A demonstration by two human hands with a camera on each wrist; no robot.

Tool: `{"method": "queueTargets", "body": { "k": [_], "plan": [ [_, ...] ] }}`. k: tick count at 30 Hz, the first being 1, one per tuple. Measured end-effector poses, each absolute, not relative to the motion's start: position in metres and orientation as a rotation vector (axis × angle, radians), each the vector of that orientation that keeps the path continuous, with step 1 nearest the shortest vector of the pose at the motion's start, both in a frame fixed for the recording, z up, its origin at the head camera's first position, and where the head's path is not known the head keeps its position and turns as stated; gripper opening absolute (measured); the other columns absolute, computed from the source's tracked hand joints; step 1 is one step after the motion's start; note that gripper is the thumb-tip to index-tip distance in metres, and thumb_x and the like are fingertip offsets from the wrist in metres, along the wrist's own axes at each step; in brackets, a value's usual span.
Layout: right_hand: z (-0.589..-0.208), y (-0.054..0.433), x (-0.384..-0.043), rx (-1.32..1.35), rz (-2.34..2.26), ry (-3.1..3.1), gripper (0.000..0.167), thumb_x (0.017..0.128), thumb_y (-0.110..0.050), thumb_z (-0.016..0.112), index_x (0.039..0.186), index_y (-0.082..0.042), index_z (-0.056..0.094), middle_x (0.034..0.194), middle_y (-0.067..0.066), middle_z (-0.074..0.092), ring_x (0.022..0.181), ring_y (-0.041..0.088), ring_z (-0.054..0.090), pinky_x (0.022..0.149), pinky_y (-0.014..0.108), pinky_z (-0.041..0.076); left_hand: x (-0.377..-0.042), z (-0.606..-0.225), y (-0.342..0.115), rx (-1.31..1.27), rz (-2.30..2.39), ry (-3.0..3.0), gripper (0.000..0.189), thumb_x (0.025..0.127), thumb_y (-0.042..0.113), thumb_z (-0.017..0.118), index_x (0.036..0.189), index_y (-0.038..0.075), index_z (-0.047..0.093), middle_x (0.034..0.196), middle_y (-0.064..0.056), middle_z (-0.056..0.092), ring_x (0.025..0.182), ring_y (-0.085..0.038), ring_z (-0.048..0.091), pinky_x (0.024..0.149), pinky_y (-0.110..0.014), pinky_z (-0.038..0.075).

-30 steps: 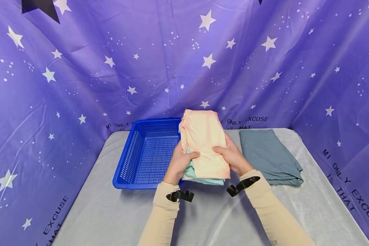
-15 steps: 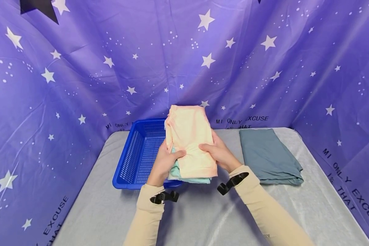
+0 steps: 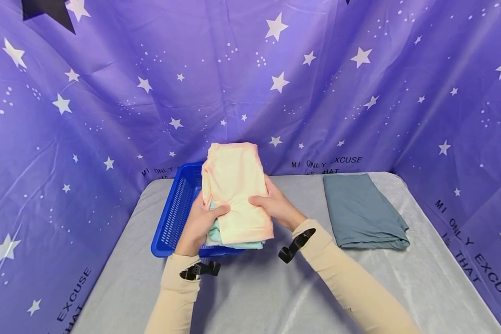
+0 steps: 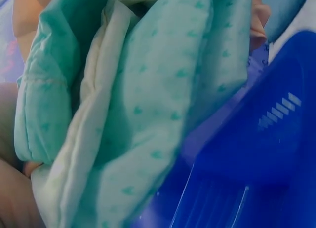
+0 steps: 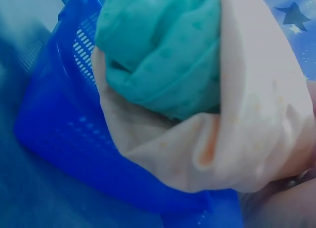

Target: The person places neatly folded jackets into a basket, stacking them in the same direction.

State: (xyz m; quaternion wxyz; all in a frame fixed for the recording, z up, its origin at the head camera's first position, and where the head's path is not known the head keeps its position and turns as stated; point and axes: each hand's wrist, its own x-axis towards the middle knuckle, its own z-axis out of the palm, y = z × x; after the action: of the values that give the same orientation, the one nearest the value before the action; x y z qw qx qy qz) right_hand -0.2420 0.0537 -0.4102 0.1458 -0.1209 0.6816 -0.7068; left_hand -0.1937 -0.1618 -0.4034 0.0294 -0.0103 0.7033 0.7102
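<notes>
Both hands hold a folded bundle of cloth over the blue basket point(image 3: 167, 227). Its upper layer is a pale peach folded garment point(image 3: 235, 185); beneath shows a mint-green patterned garment point(image 3: 215, 234). My left hand point(image 3: 196, 222) grips the bundle's left side, thumb on top. On the right side my right hand point(image 3: 277, 204) grips it likewise, thumb across the peach cloth. In the left wrist view the mint-green garment point(image 4: 153, 90) hangs in folds close to the basket wall. The right wrist view shows the peach garment point(image 5: 261, 90) wrapped around the green one.
A folded grey-blue cloth point(image 3: 363, 211) lies at the right of the table, which has a grey cover point(image 3: 300, 287). A purple curtain point(image 3: 234, 69) with stars encloses the back and sides. The bundle hides much of the basket's inside.
Both hands have carried the bundle leftward, from beside the basket's right edge to over it. The basket and the grey-blue cloth stay in place.
</notes>
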Motion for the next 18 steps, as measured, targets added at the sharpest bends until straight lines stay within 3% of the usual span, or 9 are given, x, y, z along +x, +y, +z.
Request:
{"method": "queueTargets", "body": {
  "k": [7,18],
  "plan": [
    [-0.414,0.033,-0.248,-0.375,-2.051,1.897,0.086,0.092,0.001,0.063,0.163,-0.019,0.019,0.158,0.012,0.040,0.140,0.026,0.044,0.115,0.046,0.040,-0.200,-0.406,-0.184,-0.060,2.130,2.197,0.073,0.092,0.005,0.073,0.153,0.020,0.036,0.127,-0.008,0.061,0.089,-0.013,0.072,0.079,-0.029,0.060],
    [-0.422,0.012,-0.254,-0.373,-1.978,1.892,0.081,0.095,0.004,0.055,0.164,-0.013,0.016,0.164,0.014,0.032,0.147,0.025,0.036,0.123,0.045,0.031,-0.211,-0.412,-0.215,-0.065,1.952,2.218,0.072,0.094,0.006,0.071,0.153,0.013,0.032,0.109,0.001,0.068,0.082,-0.013,0.073,0.074,-0.030,0.061]
  ]
}}
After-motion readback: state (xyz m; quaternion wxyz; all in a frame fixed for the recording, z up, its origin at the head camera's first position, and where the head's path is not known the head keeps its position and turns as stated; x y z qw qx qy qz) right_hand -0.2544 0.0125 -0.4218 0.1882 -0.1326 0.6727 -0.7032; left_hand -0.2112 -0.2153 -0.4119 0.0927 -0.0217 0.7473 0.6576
